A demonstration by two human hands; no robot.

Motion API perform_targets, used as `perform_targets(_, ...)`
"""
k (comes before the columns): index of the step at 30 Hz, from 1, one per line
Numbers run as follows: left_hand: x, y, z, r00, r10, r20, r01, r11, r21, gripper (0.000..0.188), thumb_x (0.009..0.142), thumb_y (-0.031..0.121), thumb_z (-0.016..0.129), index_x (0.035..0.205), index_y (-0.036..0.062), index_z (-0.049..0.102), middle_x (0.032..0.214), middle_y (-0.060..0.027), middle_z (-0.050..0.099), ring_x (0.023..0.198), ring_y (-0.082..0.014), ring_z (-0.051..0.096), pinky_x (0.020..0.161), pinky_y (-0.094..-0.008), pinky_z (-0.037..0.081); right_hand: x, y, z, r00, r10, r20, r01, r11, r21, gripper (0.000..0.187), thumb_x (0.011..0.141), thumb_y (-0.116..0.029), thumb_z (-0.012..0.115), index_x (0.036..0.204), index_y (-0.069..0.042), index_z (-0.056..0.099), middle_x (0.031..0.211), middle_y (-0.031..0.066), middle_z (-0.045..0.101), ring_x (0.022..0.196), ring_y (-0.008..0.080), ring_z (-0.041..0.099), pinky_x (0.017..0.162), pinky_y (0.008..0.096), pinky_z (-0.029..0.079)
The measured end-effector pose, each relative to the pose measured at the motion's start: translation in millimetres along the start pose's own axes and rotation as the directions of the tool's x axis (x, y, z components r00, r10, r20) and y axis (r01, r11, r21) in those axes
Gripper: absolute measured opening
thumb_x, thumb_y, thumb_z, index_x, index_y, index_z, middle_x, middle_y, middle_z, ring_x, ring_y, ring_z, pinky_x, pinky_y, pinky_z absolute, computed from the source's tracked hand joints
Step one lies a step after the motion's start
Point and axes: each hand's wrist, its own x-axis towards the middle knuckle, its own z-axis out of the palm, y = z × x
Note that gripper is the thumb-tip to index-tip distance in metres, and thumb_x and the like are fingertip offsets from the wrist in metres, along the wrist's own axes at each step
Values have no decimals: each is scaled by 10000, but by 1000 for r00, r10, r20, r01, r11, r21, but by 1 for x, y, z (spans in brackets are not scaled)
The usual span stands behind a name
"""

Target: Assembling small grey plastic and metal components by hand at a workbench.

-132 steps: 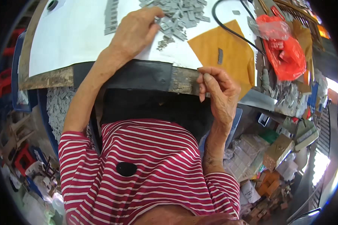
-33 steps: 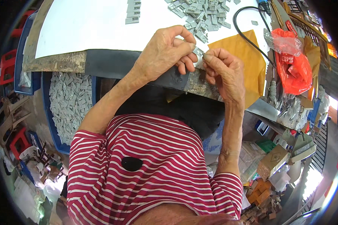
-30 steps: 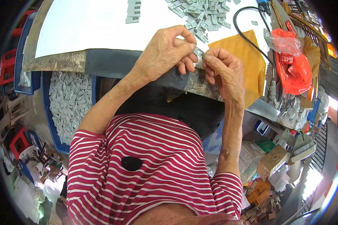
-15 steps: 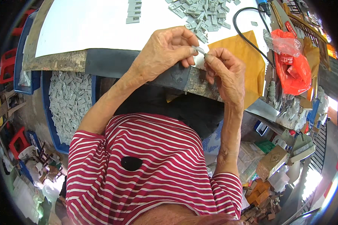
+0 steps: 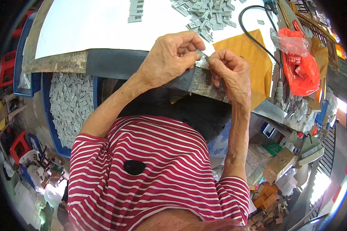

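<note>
1. While the left hand [image 5: 165, 59] pinches one end of a small grey piece [image 5: 203, 55] between thumb and forefinger, other fingers loosely curled, the right hand [image 5: 233, 71] looks closed in a pinch on the other end. Can't tell if anything tiny is tucked in there too.
2. That piece sits up in the air between both sets of fingertips, just over the front edge of the worktop [image 5: 54, 63].
3. I'd let the left do the steadying and the right do the fine stuff: thumb tips close together, light pressure, no twisting.
4. Honestly, I'd shift it back over the white sheet [image 5: 100, 30], so a drop lands there and not off the edge.
5. Resting the wrists would probably help, since both seem to float.
6. Keep clear of the loose pile [image 5: 219, 17] beyond the hands and the neat row [image 5: 135, 11] off to the left.
</note>
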Motion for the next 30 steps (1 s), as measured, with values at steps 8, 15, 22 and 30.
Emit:
perform_targets(8, -1, -1, -2, 999, 23, 48, -25, 999, 43, 145, 817, 25, 541, 953, -13, 570, 767, -6, 575, 632, -37, 532, 588, -157, 449, 3, 0, -3, 1000, 15, 25, -15, 1000, -11, 132, 790, -89, 622, 812, 31, 569, 605, 25, 539, 458, 67, 478, 393, 187, 361)
perform_targets(15, 2, 0, -2, 997, -1, 76, -3, 999, 49, 141, 817, 32, 548, 947, -14, 573, 745, -1, 575, 619, -33, 524, 578, -151, 443, 4, 1, 2, 999, 5, 41, -8, 998, 64, 121, 796, -51, 594, 857, 51, 568, 645, 57, 558, 482, 94, 516, 425, 204, 449)
perform_targets(22, 4, 1, -6, 997, -40, 65, 41, 999, -17, 160, 817, 47, 560, 965, -11, 580, 736, -13, 583, 596, -34, 535, 552, -153, 452, 2, 1, 15, 994, -93, -48, 95, 995, 34, 85, 796, -26, 566, 832, 51, 560, 652, 55, 556, 491, 87, 514, 412, 198, 414)
perform_targets(30, 4, 2, -9, 996, -34, 78, 37, 999, -36, 187, 814, 57, 572, 986, -17, 578, 724, -15, 589, 622, -42, 551, 576, -158, 460, 6, 2, 19, 988, -57, -144, 81, 983, 164, 61, 780, -19, 564, 802, 37, 558, 632, 33, 538, 458, 70, 460, 395, 188, 368)
